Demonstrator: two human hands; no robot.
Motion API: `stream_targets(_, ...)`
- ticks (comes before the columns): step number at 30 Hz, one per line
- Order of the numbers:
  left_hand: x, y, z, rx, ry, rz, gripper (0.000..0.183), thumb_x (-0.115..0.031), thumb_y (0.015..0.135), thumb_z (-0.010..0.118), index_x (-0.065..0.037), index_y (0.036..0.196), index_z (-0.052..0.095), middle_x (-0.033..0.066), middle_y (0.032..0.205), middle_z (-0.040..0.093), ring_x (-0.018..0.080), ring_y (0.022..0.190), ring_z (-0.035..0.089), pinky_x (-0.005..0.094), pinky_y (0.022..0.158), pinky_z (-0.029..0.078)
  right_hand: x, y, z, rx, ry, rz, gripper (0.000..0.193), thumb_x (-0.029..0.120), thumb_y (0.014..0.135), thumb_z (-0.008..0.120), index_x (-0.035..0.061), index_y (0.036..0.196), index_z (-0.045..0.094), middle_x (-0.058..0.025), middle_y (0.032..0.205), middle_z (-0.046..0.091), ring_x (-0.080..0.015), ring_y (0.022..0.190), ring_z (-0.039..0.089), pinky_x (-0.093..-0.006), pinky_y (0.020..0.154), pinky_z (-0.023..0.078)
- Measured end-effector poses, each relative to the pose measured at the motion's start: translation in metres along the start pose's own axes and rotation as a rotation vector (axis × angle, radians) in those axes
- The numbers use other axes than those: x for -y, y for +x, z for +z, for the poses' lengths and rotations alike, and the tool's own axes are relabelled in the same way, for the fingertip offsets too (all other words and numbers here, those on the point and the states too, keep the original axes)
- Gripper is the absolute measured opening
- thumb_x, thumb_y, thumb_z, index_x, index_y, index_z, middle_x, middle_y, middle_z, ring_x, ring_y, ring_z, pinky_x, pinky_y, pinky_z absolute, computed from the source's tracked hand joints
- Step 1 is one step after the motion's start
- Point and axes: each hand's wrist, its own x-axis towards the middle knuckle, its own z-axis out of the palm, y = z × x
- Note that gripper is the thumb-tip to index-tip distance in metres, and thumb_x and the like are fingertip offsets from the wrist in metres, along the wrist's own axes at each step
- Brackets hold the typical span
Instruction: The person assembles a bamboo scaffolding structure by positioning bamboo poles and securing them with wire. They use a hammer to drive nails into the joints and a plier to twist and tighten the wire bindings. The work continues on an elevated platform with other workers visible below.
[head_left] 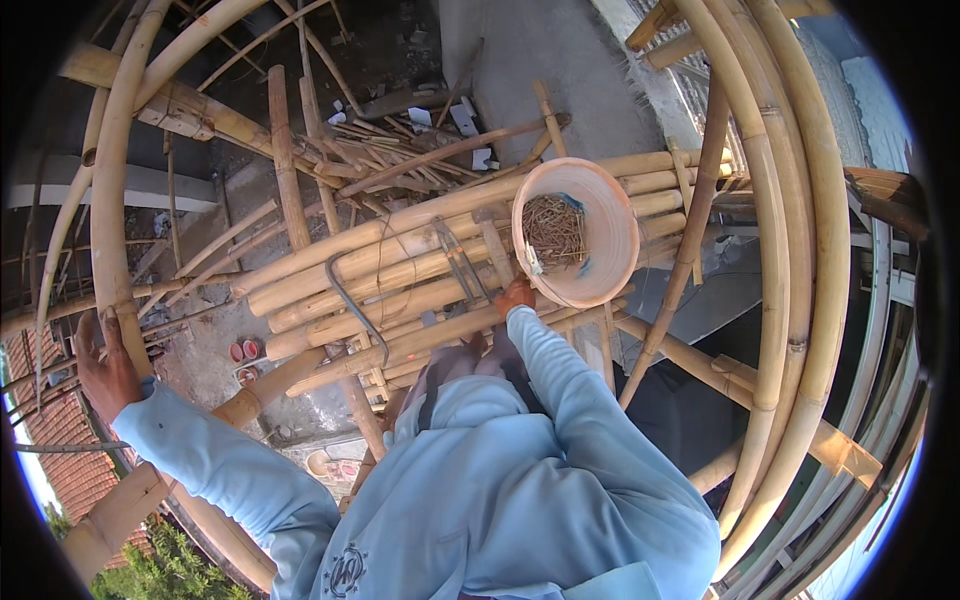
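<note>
My left hand (pixel 108 372) rests against an upright bamboo pole (pixel 113 230) at the left, with its fingers stretched up and apart. My right hand (pixel 515 297) is closed at the lower end of the wooden handle of what looks like a hammer (pixel 496 250), its head lying on the bamboo platform (pixel 390 245). Just beside that hand stands a pale orange bucket (pixel 620 235) with many nails (pixel 553 232) in the bottom. Left of the hammer lies a two-handled metal tool (pixel 460 262). A bent grey metal bar (pixel 352 308) rests farther left on the poles.
Curved bamboo poles (pixel 790 300) rise close on my right. A slanting pole (pixel 690 240) crosses beside the bucket. Far below lie a heap of wood scraps (pixel 400 150) and red-and-white containers (pixel 243 351). A tiled roof (pixel 60 470) shows at lower left, past gaps in the scaffold.
</note>
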Motion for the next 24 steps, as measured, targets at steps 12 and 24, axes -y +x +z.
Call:
stream_targets(12, -0.006, -0.002, 0.020, 0.082, 0.069, -0.161, 0.063, -0.058, 0.092, 0.061, -0.028, 0.146, 0.054, 0.0102, 0.144, 0.060, 0.0363, 0.122, 0.062, 0.0459, 0.101, 0.049, 0.050, -0.110, -0.194, -0.113, 0.441, -0.526, 0.046, 0.020, 0.075, 0.080, -0.0012, 0.110, 0.059, -0.0272, 0.092, 0.070, -0.0469, 0.088, 0.069, -0.0483, 0.077, 0.055)
stream_targets(24, -0.016, 0.001, 0.025, 0.081, 0.278, -0.143, 0.066, -0.059, 0.091, 0.061, -0.037, 0.151, 0.042, 0.0160, 0.132, 0.066, 0.0419, 0.115, 0.065, 0.0502, 0.096, 0.049, -0.179, 0.123, -0.301, -0.343, -0.116, 0.359, 0.055, 0.031, 0.080, 0.079, -0.0027, 0.122, 0.067, -0.0266, 0.108, 0.072, -0.0428, 0.105, 0.069, -0.0495, 0.093, 0.056)
